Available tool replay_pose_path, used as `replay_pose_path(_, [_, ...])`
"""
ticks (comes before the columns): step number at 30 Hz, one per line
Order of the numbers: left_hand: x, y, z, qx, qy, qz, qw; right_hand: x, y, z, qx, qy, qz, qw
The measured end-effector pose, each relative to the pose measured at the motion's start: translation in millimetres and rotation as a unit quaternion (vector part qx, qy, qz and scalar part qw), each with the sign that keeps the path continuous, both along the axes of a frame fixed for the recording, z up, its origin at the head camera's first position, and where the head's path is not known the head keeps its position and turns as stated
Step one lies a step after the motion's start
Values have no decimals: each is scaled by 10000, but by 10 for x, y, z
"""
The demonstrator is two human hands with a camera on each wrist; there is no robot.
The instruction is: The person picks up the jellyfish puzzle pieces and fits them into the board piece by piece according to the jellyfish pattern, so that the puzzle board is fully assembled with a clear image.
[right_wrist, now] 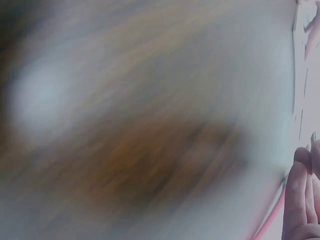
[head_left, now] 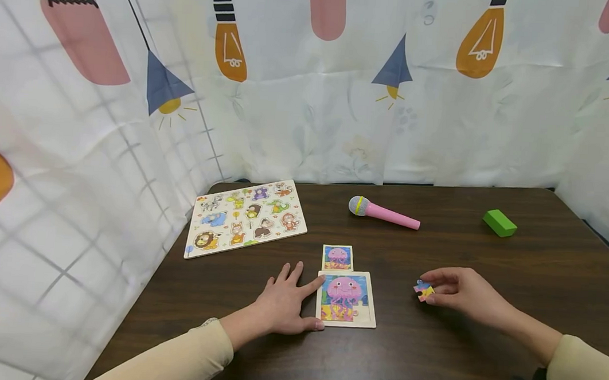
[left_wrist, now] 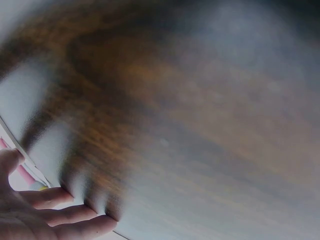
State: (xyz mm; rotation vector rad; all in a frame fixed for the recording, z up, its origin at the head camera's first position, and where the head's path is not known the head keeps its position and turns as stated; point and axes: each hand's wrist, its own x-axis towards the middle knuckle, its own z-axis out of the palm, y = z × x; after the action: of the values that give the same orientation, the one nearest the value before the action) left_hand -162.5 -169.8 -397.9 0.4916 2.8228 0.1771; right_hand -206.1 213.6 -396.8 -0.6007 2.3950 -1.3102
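A square jellyfish puzzle [head_left: 344,295] lies in its pale frame on the dark table, with a bare gap at its lower right corner. At the frame's left side rests my left hand [head_left: 289,301], fingers spread, index finger and thumb touching its edge; the left wrist view shows the same hand [left_wrist: 50,215] with extended fingers. To the right of the puzzle, my right hand [head_left: 459,293] pinches a small colourful jigsaw piece [head_left: 423,290] between thumb and fingers. Only part of the right hand [right_wrist: 302,195] appears in the right wrist view. A small jellyfish picture card [head_left: 337,258] touches the frame's top edge.
On the back left lies a white animal puzzle board [head_left: 246,218]. A pink toy microphone [head_left: 386,212] lies at the back middle, and a green block [head_left: 499,223] sits at the back right. A patterned curtain [head_left: 308,127] hangs behind the table [head_left: 378,360].
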Motion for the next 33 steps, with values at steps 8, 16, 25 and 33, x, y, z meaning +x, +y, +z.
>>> replay_pose_path(8, [4, 10, 10, -19, 22, 5, 10000, -24, -363, 26, 120, 35, 26, 9999])
replay_pose_path(16, [-4, 9, 5, -9, 28, 9, 10000, 4, -705, -8, -283, -521, 35, 9982])
replay_pose_path(25, [-23, 5, 7, -23, 2, 9, 10000, 44, -934, -32, -263, -780, 113, 9965])
replay_pose_path(33, [-7, 10, 8, -6, 9, 14, 10000, 78, -1048, -31, -202, -767, 58, 9968])
